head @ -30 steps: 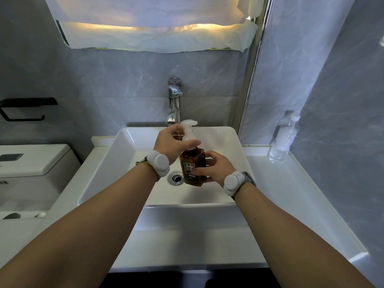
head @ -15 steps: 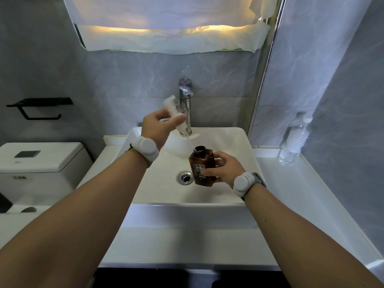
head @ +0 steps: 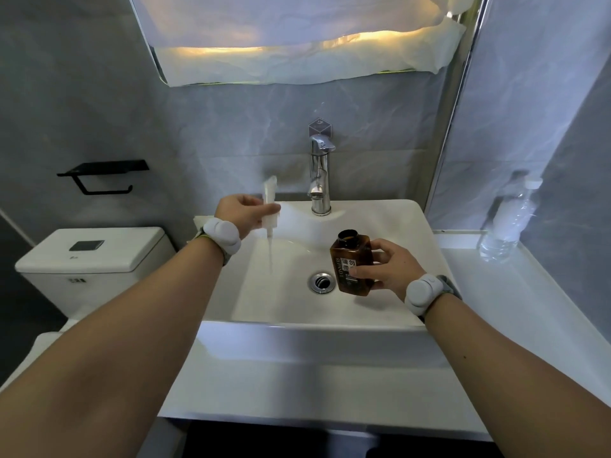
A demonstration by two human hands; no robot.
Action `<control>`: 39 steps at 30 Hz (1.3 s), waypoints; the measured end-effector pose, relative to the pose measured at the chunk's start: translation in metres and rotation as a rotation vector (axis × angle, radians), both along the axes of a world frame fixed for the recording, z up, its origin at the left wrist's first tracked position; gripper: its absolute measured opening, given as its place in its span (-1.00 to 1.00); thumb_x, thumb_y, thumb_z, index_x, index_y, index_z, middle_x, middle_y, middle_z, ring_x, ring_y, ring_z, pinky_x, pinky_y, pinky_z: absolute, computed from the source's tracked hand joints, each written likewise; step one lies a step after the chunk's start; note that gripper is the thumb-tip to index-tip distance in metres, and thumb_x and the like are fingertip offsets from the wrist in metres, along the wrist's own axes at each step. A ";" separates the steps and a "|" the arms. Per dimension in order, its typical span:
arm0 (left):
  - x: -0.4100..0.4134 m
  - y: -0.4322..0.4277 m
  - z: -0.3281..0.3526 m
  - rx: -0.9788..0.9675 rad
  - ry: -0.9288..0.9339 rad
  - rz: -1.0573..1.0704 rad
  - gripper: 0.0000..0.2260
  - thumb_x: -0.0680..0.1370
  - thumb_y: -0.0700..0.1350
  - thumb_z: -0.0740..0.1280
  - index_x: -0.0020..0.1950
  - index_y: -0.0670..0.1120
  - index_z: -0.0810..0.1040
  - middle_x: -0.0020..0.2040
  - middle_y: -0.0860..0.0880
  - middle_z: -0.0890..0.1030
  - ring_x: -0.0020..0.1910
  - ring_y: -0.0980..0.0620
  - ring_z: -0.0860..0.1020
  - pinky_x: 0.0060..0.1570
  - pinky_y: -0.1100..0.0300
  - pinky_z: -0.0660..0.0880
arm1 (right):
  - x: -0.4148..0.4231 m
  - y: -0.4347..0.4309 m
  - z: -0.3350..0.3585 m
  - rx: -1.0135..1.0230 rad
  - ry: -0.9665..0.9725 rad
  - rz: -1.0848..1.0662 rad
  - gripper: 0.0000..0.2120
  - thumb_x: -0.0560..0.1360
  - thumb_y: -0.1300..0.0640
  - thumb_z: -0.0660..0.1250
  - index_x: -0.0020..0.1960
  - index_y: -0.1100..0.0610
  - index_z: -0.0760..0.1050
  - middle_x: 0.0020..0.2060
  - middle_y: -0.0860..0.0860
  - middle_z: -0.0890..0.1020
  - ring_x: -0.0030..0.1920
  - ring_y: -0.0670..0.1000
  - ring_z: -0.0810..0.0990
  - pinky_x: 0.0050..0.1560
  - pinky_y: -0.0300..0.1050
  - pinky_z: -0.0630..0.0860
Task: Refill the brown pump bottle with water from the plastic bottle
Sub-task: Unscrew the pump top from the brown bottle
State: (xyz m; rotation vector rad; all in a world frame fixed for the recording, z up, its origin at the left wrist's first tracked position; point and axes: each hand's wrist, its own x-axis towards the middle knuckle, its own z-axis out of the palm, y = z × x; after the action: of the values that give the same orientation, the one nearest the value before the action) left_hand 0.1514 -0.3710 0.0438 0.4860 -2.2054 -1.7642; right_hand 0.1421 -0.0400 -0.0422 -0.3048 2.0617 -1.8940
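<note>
The brown pump bottle (head: 352, 263) stands uncapped over the white sink (head: 380, 223), just right of the drain, its mouth open at the top. My right hand (head: 386, 269) grips its body from the right. My left hand (head: 243, 214) holds the white pump head (head: 269, 206) upright over the sink's left side, its dip tube hanging down into the basin. The clear plastic water bottle (head: 509, 223) with a white cap stands on the counter in the far right corner, out of reach of either hand.
A chrome faucet (head: 320, 173) rises at the back of the sink, and the drain (head: 321, 281) sits mid-basin. A toilet cistern (head: 96, 252) is at the left, below a black paper holder (head: 99, 176). White countertop (head: 529, 309) extends right toward the wall.
My left hand pulled the pump head off the brown bottle and carried it left and down over the basin. The right hand kept hold of the bottle, now open-mouthed.
</note>
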 end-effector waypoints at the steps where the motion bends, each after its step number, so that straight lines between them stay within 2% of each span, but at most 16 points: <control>1: 0.000 -0.001 -0.006 -0.074 -0.055 0.001 -0.74 0.38 -0.14 0.70 -0.14 -0.18 0.66 -0.23 -0.07 0.76 -0.22 0.03 0.76 -0.11 0.12 0.69 | -0.001 0.000 0.000 -0.001 0.001 -0.003 -0.48 0.32 0.23 0.69 0.21 0.03 0.60 0.08 0.05 0.75 0.11 0.14 0.72 -0.03 0.21 0.73; 2: 0.000 -0.004 -0.013 -0.163 -0.114 0.003 -0.74 0.37 -0.08 0.71 -0.18 -0.16 0.68 -0.32 0.00 0.73 -0.32 0.11 0.71 -0.17 0.16 0.64 | -0.001 0.000 0.000 -0.002 0.002 -0.007 -0.48 0.32 0.23 0.68 0.21 0.03 0.60 0.09 0.05 0.75 0.11 0.15 0.72 -0.02 0.21 0.73; 3: 0.001 -0.006 -0.019 -0.244 -0.170 0.000 -0.72 0.36 -0.02 0.70 -0.19 -0.16 0.71 -0.33 0.01 0.72 -0.36 0.11 0.67 -0.17 0.17 0.61 | -0.001 0.000 -0.001 0.000 0.004 -0.009 -0.49 0.32 0.24 0.68 0.20 0.03 0.60 0.09 0.05 0.74 0.11 0.15 0.72 -0.03 0.21 0.73; 6: 0.005 -0.008 -0.035 -0.377 -0.310 -0.037 -0.59 0.37 0.05 0.68 -0.10 -0.28 0.74 -0.22 -0.12 0.67 -0.24 -0.06 0.61 -0.03 0.06 0.63 | -0.002 -0.001 -0.001 -0.008 0.002 -0.010 -0.50 0.32 0.25 0.68 0.19 0.04 0.60 0.08 0.06 0.75 0.10 0.15 0.72 -0.06 0.19 0.74; 9: 0.008 -0.005 -0.048 -0.465 -0.376 -0.043 -0.67 0.34 0.03 0.69 -0.22 -0.20 0.70 -0.29 -0.09 0.62 -0.25 -0.09 0.57 -0.15 0.13 0.52 | -0.002 -0.001 -0.002 -0.003 -0.001 -0.013 -0.50 0.32 0.24 0.68 0.18 0.02 0.59 0.07 0.04 0.75 0.09 0.13 0.72 -0.09 0.13 0.74; 12: 0.011 -0.003 -0.058 -0.552 -0.472 -0.061 -0.67 0.33 0.06 0.68 -0.25 -0.16 0.68 -0.25 -0.09 0.64 -0.23 -0.10 0.58 -0.13 0.12 0.52 | -0.002 -0.001 -0.002 -0.002 0.000 -0.013 -0.50 0.32 0.23 0.68 0.18 0.02 0.59 0.07 0.04 0.74 0.09 0.12 0.72 -0.11 0.10 0.74; 15: 0.014 -0.001 -0.065 -0.588 -0.523 -0.083 -0.65 0.36 0.05 0.68 -0.14 -0.21 0.72 -0.18 -0.11 0.65 -0.15 -0.13 0.60 -0.02 0.05 0.59 | -0.002 -0.001 -0.002 0.003 0.001 -0.010 -0.50 0.33 0.23 0.68 0.18 0.02 0.59 0.08 0.04 0.74 0.10 0.13 0.72 -0.10 0.10 0.74; 18: 0.016 0.001 -0.070 -0.614 -0.578 -0.113 -0.61 0.40 0.04 0.67 -0.03 -0.24 0.71 -0.10 -0.14 0.65 -0.06 -0.15 0.63 0.01 0.07 0.55 | -0.003 -0.001 -0.002 -0.006 0.001 -0.012 -0.51 0.32 0.25 0.68 0.17 0.02 0.60 0.08 0.07 0.73 0.10 0.14 0.71 -0.11 0.12 0.74; 20: 0.017 0.004 -0.071 -0.638 -0.620 -0.126 -0.55 0.42 0.06 0.66 0.04 -0.30 0.71 -0.01 -0.19 0.70 0.08 -0.19 0.68 0.11 0.03 0.57 | -0.003 -0.001 -0.001 0.002 0.008 -0.017 -0.51 0.32 0.24 0.68 0.17 0.02 0.60 0.09 0.08 0.71 0.11 0.15 0.70 -0.09 0.14 0.74; 23: 0.018 0.008 -0.073 -0.655 -0.624 -0.118 -0.49 0.43 0.08 0.65 0.14 -0.31 0.71 0.15 -0.25 0.73 0.19 -0.22 0.68 0.24 -0.01 0.58 | -0.002 -0.001 -0.001 0.026 0.016 -0.019 -0.50 0.34 0.22 0.68 0.20 0.02 0.59 0.13 0.10 0.69 0.13 0.17 0.68 -0.01 0.22 0.73; 26: 0.018 0.010 -0.074 -0.671 -0.626 -0.106 -0.48 0.43 0.09 0.64 0.14 -0.31 0.70 0.15 -0.24 0.73 0.19 -0.22 0.67 0.24 -0.01 0.58 | -0.002 -0.001 -0.001 0.036 0.020 -0.018 -0.50 0.35 0.22 0.67 0.21 0.01 0.58 0.14 0.09 0.68 0.14 0.16 0.67 0.00 0.21 0.73; 31: 0.014 0.010 -0.078 -0.671 -0.615 -0.087 -0.56 0.40 0.12 0.66 -0.10 -0.20 0.58 -0.13 -0.14 0.59 -0.09 -0.13 0.57 -0.06 0.11 0.46 | -0.002 -0.001 0.000 0.052 0.026 -0.016 -0.50 0.35 0.19 0.67 0.22 -0.01 0.57 0.13 0.06 0.67 0.13 0.13 0.67 -0.05 0.10 0.74; 35: 0.010 0.009 -0.081 -0.631 -0.563 -0.055 -0.51 0.36 0.14 0.67 -0.28 -0.12 0.44 -0.30 -0.07 0.48 -0.26 -0.09 0.48 -0.22 0.13 0.38 | -0.003 -0.001 -0.002 0.056 0.031 -0.026 -0.49 0.34 0.17 0.68 0.20 -0.03 0.58 0.13 0.05 0.67 0.12 0.12 0.67 -0.09 0.08 0.74; 37: 0.009 0.010 -0.080 -0.611 -0.505 -0.034 -0.55 0.36 0.17 0.66 -0.21 -0.10 0.51 -0.25 -0.04 0.54 -0.19 -0.12 0.54 -0.14 0.12 0.45 | -0.004 -0.002 -0.002 0.069 0.034 -0.036 -0.49 0.34 0.16 0.68 0.21 -0.04 0.57 0.13 0.03 0.66 0.12 0.11 0.66 -0.09 0.06 0.74; 39: 0.007 0.014 -0.078 -0.634 -0.440 -0.018 -0.61 0.38 0.19 0.62 -0.16 -0.05 0.55 -0.17 -0.02 0.60 0.00 -0.17 0.58 0.07 0.06 0.52 | -0.005 -0.003 -0.002 0.079 0.037 -0.043 -0.49 0.33 0.16 0.68 0.20 -0.05 0.57 0.12 0.02 0.66 0.10 0.10 0.66 -0.15 0.01 0.74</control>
State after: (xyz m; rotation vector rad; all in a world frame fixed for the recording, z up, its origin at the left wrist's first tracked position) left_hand 0.1583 -0.3567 -0.0342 0.7408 -2.8894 -0.9181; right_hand 0.1373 -0.0427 -0.0444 -0.2807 2.1779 -1.8387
